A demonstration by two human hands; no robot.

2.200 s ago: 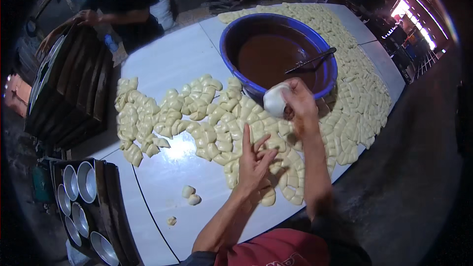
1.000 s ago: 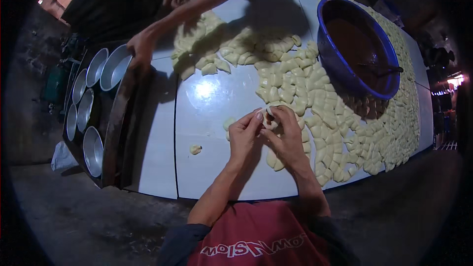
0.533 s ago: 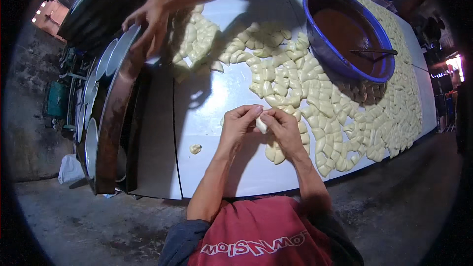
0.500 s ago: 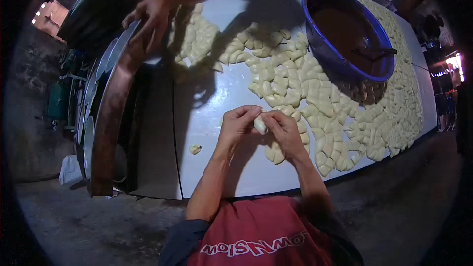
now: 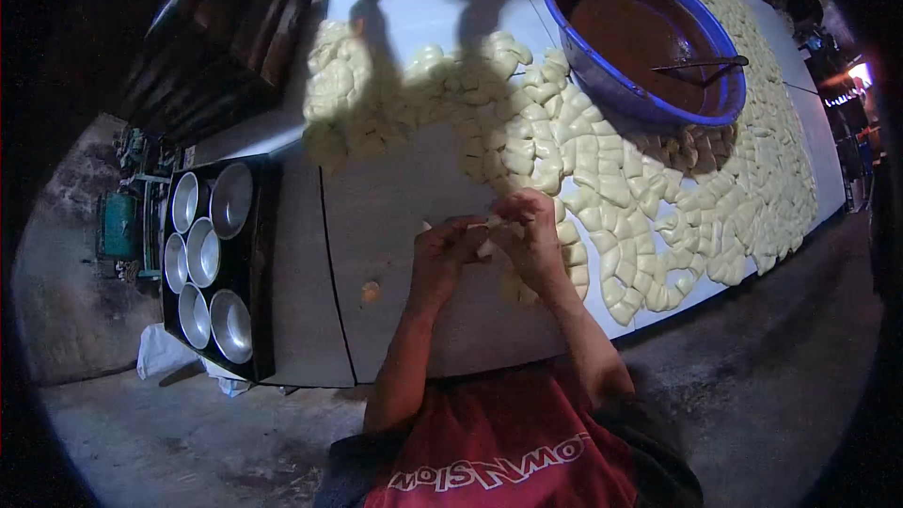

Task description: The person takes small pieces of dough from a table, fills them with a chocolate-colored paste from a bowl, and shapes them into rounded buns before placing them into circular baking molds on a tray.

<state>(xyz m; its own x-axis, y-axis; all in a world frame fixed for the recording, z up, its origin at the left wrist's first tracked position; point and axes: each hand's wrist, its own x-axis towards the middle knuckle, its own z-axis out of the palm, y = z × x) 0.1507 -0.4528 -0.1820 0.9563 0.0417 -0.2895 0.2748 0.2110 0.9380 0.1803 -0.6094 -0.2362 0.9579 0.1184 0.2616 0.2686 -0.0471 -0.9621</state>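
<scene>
a small pale dough piece (image 5: 485,248) is being pinched above the worktop (image 5: 293,320), between the fingertips of a left hand (image 5: 440,254) and a right hand (image 5: 532,243). both grips are being seen closed on it, one from each side, though its exact outline is being lost to shadow and whether any filling is being enclosed cannot be told. by the look of it, a shaping or sealing step is being carried out, with the closing apparently not yet finished. for the next move, an even press of thumbs and fingertips along the edge is probably being called for, then a gentle release so that the soft dough is not being torn.

beyond the right hand, a broad spread of dough pieces (image 5: 602,169) is being laid out, many touching. a small dough lump (image 5: 371,292) is being left by itself near the left forearm. farther off, brown liquid (image 5: 640,42) is being held in a blue basin (image 5: 602,85), a dark-handled utensil (image 5: 701,64) being propped across it. at left, round metal tins (image 5: 203,252) are being carried in a dark tray (image 5: 263,273).
</scene>
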